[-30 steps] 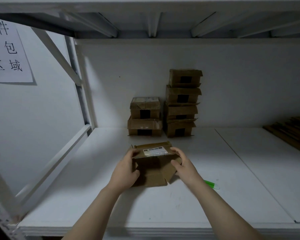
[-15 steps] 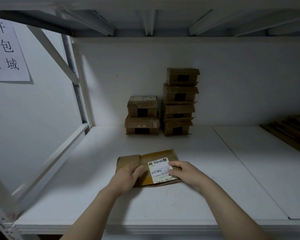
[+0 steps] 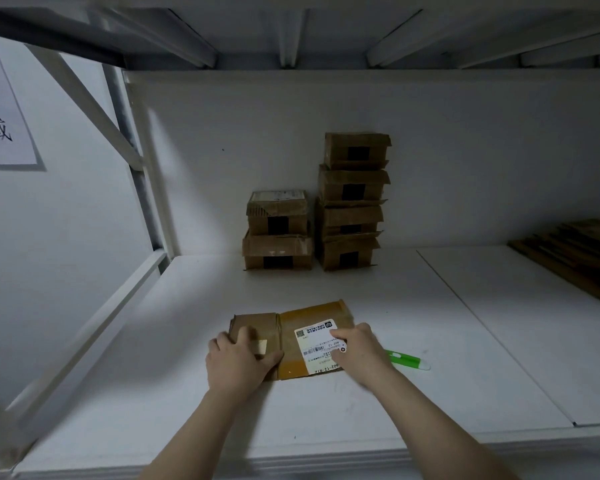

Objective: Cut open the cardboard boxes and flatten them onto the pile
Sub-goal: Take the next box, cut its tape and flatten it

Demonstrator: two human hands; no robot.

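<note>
A flattened brown cardboard box (image 3: pixel 309 317) with a white shipping label lies on the white shelf (image 3: pixel 361 410) in front of me. My left hand (image 3: pixel 238 358) presses flat on its left half, fingers curled over the left edge. My right hand (image 3: pixel 359 351) rests palm down on its right part, covering part of the label. A green and white cutter (image 3: pixel 407 360) lies on the shelf just right of my right hand, untouched. Two stacks of closed boxes stand at the back wall, a short stack (image 3: pixel 277 233) and a taller stack (image 3: pixel 352 202).
A pile of flattened cardboard (image 3: pixel 575 251) lies at the far right of the shelf. A white diagonal brace and upright (image 3: pixel 132 174) border the left side. The upper shelf is close overhead. A paper sign (image 3: pixel 0 109) hangs on the left wall.
The box stood upright between my hands a second ago; it now lies pressed flat on the shelf. My right hand has shifted slightly, uncovering the cutter beside it.
</note>
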